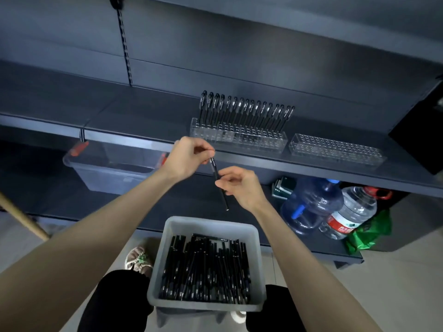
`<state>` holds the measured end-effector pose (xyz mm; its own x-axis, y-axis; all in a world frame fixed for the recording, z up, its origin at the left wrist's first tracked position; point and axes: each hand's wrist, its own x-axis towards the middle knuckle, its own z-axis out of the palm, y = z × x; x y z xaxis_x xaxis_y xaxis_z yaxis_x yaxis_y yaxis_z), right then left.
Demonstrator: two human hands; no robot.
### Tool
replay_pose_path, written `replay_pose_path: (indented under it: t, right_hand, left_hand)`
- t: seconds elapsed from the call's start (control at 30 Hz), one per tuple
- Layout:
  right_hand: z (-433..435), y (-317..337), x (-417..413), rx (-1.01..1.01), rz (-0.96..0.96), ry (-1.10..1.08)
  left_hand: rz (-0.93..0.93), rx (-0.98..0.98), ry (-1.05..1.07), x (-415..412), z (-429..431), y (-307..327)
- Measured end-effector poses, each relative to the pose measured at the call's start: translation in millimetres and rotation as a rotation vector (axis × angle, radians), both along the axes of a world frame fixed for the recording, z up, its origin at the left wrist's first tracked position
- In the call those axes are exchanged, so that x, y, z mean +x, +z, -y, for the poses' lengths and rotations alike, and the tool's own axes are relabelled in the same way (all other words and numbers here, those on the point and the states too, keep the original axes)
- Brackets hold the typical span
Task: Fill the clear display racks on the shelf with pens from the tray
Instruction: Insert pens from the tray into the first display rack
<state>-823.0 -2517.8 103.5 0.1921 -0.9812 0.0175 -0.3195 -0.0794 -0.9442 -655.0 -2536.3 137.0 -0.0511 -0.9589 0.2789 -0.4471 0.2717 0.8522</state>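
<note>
Both hands hold one black pen below the shelf edge. My left hand pinches its top end and my right hand grips its middle; the tip points down. A clear rack on the shelf carries a back row of several upright black pens. To its right lies a second clear rack with nothing in its holes. A grey tray full of black pens rests on my lap.
A clear storage bin with red clips sits on the lower shelf at left. Two large water bottles and a green bag stand at lower right. A wooden stick leans at left. A dark box sits at the shelf's right end.
</note>
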Motion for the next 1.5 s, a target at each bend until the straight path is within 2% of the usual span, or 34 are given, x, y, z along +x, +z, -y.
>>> replay_pose_path:
  t: [0.23, 0.37, 0.57, 0.67, 0.8, 1.03, 1.23, 1.5]
  right_hand:
    - [47, 16, 9, -0.144, -0.151, -0.026]
    - [82, 36, 9, -0.284, -0.209, -0.077]
    - [131, 66, 9, -0.504, -0.230, -0.215]
    - [149, 68, 12, -0.559, -0.200, -0.272]
    - [161, 61, 18, -0.659, -0.173, -0.322]
    - [170, 41, 24, -0.720, -0.179, -0.347]
    - [172, 26, 28, -0.751, -0.323, -0.317]
    - [172, 37, 30, -0.741, -0.489, -0.326]
  left_hand:
    - [-0.038, -0.089, 0.062, 2, 36, -3]
    - [0.054, -0.084, 0.233, 12, 65, -21]
    - [0.230, -0.007, 0.272, 23, 111, -41]
    - [0.227, -0.016, 0.291, 23, 124, -49]
    - [0.126, -0.053, 0.293, 22, 131, -63]
    - [0.103, -0.162, 0.308, 22, 132, -73]
    - [0.101, -0.156, 0.308, 22, 133, -75]
    - [0.107, -0.141, 0.310, 23, 133, -75]
